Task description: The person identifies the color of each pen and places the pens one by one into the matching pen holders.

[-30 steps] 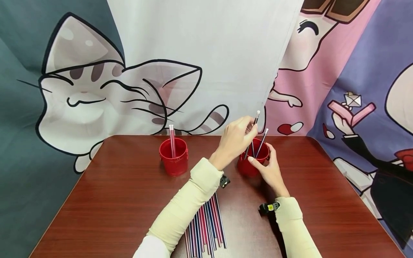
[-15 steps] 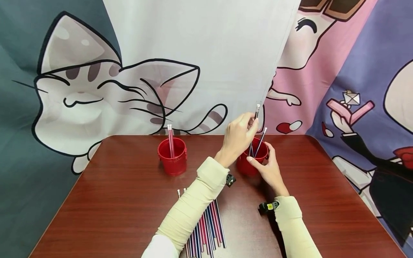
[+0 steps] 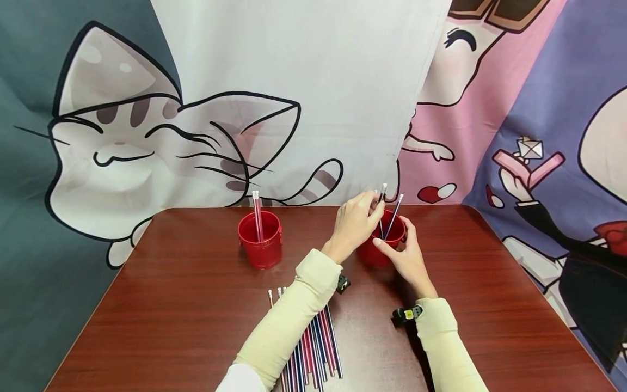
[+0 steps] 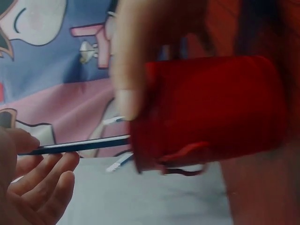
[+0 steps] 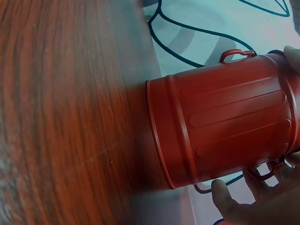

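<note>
My left hand [image 3: 354, 223] is above the right red bucket [image 3: 374, 255], pinching a dark blue pencil [image 4: 93, 144] between thumb and fingers. In the left wrist view the pencil's far end passes inside the bucket's rim. Other slim pencils [image 3: 393, 218] with white ends lean in the same bucket. My right hand [image 3: 412, 261] grips that bucket near its rim, thumb on the near side and fingers round the right. The right wrist view has the bucket's ribbed side [image 5: 234, 112] and small handles. Its inside bottom is hidden.
Another red bucket [image 3: 260, 253] stands to the left, holding pink pencils [image 3: 258, 216]. Loose pink and dark blue pencils [image 3: 318, 348] lie on the brown table [image 3: 171, 305], partly under my left forearm. A printed cloth [image 3: 318, 65] hangs behind the table.
My left hand rises slightly, then comes down with the pencil, which now sits lower in the right bucket. The right hand keeps its grip.
</note>
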`<state>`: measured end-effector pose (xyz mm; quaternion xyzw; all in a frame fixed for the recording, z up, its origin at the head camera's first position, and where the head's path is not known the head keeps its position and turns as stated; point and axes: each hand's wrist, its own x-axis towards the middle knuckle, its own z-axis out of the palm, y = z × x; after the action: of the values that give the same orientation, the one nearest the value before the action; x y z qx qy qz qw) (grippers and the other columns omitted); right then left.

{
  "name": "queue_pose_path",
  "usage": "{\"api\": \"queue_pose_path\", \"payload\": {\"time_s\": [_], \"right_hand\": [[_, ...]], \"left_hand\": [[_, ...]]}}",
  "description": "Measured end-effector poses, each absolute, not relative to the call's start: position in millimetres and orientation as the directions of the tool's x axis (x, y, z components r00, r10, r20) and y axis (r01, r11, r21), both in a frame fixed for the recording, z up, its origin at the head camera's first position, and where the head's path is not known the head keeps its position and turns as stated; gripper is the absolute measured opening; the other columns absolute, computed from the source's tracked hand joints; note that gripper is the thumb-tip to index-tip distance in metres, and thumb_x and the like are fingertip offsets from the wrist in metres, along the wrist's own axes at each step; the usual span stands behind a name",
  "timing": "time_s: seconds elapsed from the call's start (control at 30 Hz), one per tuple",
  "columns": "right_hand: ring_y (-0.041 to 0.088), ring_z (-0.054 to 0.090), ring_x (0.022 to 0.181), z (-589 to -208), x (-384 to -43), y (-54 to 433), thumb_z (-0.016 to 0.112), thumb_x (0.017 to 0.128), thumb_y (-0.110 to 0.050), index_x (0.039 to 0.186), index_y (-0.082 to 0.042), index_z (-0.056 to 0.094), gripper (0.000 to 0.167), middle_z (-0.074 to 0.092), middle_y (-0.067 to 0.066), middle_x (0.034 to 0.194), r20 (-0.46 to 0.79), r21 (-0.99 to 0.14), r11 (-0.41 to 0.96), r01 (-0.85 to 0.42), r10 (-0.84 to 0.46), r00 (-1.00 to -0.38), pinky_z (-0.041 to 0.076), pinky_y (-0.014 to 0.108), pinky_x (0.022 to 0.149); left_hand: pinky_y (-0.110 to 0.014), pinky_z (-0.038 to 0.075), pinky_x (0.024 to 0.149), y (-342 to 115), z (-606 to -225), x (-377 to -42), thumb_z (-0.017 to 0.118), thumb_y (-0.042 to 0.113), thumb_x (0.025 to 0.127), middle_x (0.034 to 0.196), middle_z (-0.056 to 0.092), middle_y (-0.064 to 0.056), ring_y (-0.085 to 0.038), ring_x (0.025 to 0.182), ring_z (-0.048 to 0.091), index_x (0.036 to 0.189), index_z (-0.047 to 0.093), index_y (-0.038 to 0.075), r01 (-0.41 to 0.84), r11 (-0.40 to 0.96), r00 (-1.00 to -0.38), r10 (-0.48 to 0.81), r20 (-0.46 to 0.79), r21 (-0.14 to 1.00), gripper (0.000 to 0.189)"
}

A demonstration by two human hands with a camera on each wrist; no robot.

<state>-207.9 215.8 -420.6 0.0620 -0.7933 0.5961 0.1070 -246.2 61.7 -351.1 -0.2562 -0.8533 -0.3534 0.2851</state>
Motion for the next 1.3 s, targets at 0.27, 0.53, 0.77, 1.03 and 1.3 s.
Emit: {"api": "queue_pose_path", "payload": {"time_s": [0.27,0.53,0.77,1.03,1.3], "right_hand": [[0.033,0.043,0.116,-421,-208,214,0.071,0.079,-0.018,0.14,-0.006,0.023,0.078,0.038,0.017,0.135,0.253,-0.932,0.282,-0.229,0.048,-0.966,0.039,0.047,0.095],[0.033,0.042,0.118,-420,-208,213,0.07,0.08,-0.02,0.14,-0.007,0.023,0.077,0.039,0.016,0.134,0.247,-0.932,0.286,-0.223,0.05,-0.968,0.041,0.043,0.094],[0.032,0.047,0.112,-427,-213,217,0.072,0.079,-0.02,0.14,-0.011,0.024,0.078,0.04,0.016,0.134,0.256,-0.932,0.276,-0.236,0.039,-0.966,0.043,0.043,0.09],[0.028,0.052,0.107,-445,-225,225,0.071,0.079,-0.028,0.14,-0.02,0.023,0.078,0.041,0.008,0.134,0.22,-0.938,0.286,-0.196,0.053,-0.974,0.047,0.031,0.086],[0.03,0.051,0.107,-432,-217,220,0.072,0.079,-0.025,0.141,-0.016,0.022,0.08,0.04,0.01,0.134,0.182,-0.949,0.269,-0.164,0.043,-0.982,0.045,0.035,0.088]], "left_hand": [[-0.021,0.048,0.062,54,-380,-245,0.057,0.02,0.086,0.085,0.062,0.008,-0.002,0.075,0.06,0.092,0.061,0.014,0.608,0.655,-0.759,0.314,0.57,0.449,0.009],[-0.021,0.05,0.069,43,-384,-245,0.06,0.019,0.084,0.091,0.063,0.001,-0.007,0.08,0.06,0.102,0.058,0.008,0.578,0.576,-0.813,0.353,0.463,0.578,0.022],[-0.021,0.05,0.071,29,-387,-237,0.064,0.017,0.083,0.088,0.064,-0.003,-0.008,0.078,0.06,0.101,0.059,0.005,0.422,0.478,-0.893,0.366,0.262,0.771,0.023],[-0.029,0.042,0.054,1,-396,-222,0.066,0.018,0.076,0.065,0.053,0.001,-0.015,0.06,0.05,0.071,0.057,0.01,0.261,0.817,-0.937,0.342,-0.068,0.514,0.013],[-0.027,0.038,0.042,-10,-419,-206,0.06,0.003,0.066,0.063,0.053,-0.007,-0.019,0.05,0.047,0.066,0.056,0.006,0.202,0.889,-0.937,0.298,-0.183,0.41,0.004]]}}
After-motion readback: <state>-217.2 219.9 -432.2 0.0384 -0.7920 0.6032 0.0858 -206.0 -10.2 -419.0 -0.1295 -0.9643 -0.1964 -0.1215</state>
